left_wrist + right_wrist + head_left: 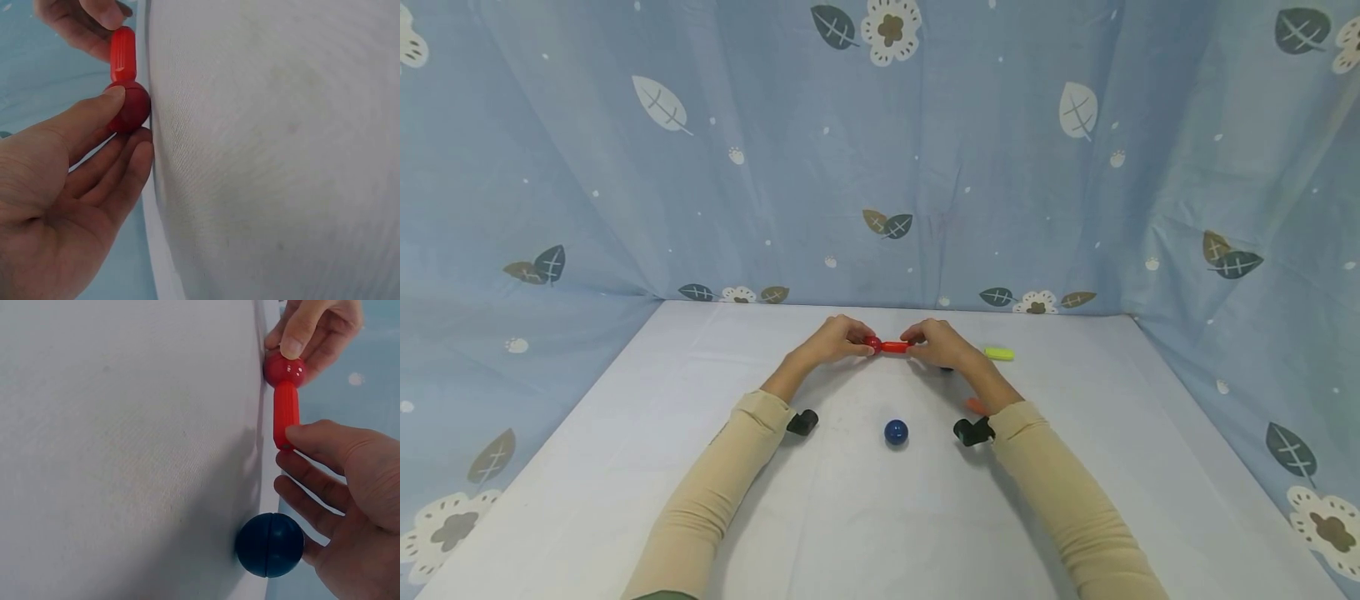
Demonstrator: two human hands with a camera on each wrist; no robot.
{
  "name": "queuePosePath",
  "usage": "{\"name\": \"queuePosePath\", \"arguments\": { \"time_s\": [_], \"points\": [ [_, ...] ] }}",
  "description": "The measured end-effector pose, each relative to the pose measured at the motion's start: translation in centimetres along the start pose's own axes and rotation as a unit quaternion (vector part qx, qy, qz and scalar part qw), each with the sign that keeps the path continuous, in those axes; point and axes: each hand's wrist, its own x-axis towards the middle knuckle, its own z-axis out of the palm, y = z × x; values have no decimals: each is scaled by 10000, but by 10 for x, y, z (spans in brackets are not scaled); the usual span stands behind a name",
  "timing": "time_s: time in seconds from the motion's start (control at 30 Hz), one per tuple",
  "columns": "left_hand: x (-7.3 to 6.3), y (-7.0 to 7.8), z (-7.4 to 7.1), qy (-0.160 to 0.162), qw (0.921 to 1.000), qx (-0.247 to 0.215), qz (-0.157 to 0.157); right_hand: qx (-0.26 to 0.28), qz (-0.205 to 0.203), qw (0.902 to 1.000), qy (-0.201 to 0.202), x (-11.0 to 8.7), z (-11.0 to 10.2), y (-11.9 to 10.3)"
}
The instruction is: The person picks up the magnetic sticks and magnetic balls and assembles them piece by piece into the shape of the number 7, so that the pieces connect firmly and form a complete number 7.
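Near the far edge of the table, my left hand (837, 340) holds a glossy red ball (132, 109) between thumb and fingers. From the right, my right hand (942, 343) pinches the far end of a short red stick (286, 415) between thumb and fingertips. The stick's other end meets the ball, and the two lie in one line; how deep the joint goes cannot be seen. A dark blue ball (270, 545) with a seam lies by the right hand's lower fingers, mostly hidden in the head view.
Closer to me on the white table (850, 517) lies another blue ball (896, 432). A yellow-green stick (999, 353) is right of the right hand. An orange piece (976, 406) is partly hidden by the right forearm. A patterned blue curtain (775, 167) hangs behind.
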Motion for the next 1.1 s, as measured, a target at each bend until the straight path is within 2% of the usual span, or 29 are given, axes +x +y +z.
{"name": "queuePosePath", "arguments": {
  "time_s": [0.23, 0.6, 0.77, 1.1],
  "points": [
    [-1, 1, 0, 9, 10000, -21, -17, -224, -239, 9994, 97, -4, -4, 3],
    [0, 1, 0, -11, 9999, 68, -89, -235, -104, 9997, 47, -18, -11, 3],
    [-1, 1, -1, -29, 9999, 30, -123, -271, -245, 9993, 38, -22, -13, 3],
    [0, -2, 0, -7, 9999, 141, 10, -365, -461, 9983, 55, -34, -22, 6]
  ]
}}
